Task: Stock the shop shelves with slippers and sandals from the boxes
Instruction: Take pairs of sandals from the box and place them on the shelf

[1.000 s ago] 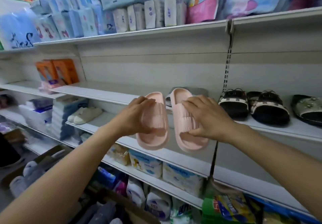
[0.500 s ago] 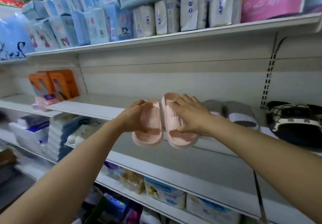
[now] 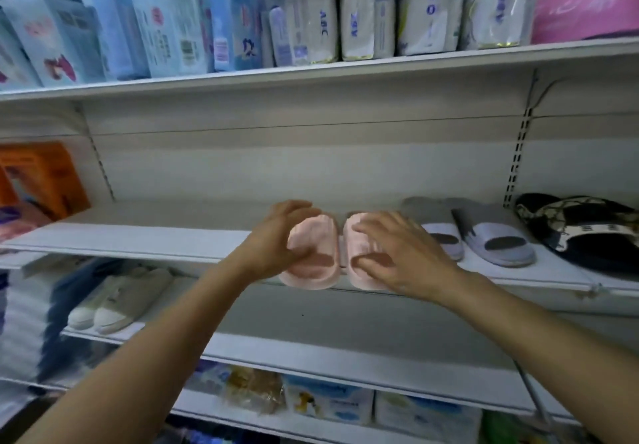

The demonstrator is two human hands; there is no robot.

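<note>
While the slippers (image 3: 325,253) were gripped by curled fingers (image 3: 301,253) at the shelf (image 3: 138,239) edge, they were judged light and soft.

The top shelf board (image 3: 380,63) carries upright blue-printed packs (image 3: 145,29) at left, white soft packs marked "ABC" (image 3: 311,25) at centre, and a pink pack (image 3: 584,11) at right. A slotted metal upright (image 3: 517,156) runs down the back panel at right. Orange boxes (image 3: 41,177) stand at the far left of the middle level, in front of the back panel. On the lowest visible board, plastic-wrapped packs with blue print (image 3: 328,402) sit just beside a clear bag of yellowish contents (image 3: 252,388). A stack of white and dark blue goods (image 3: 31,322) occupies the left edge; detail is blurred.
</note>
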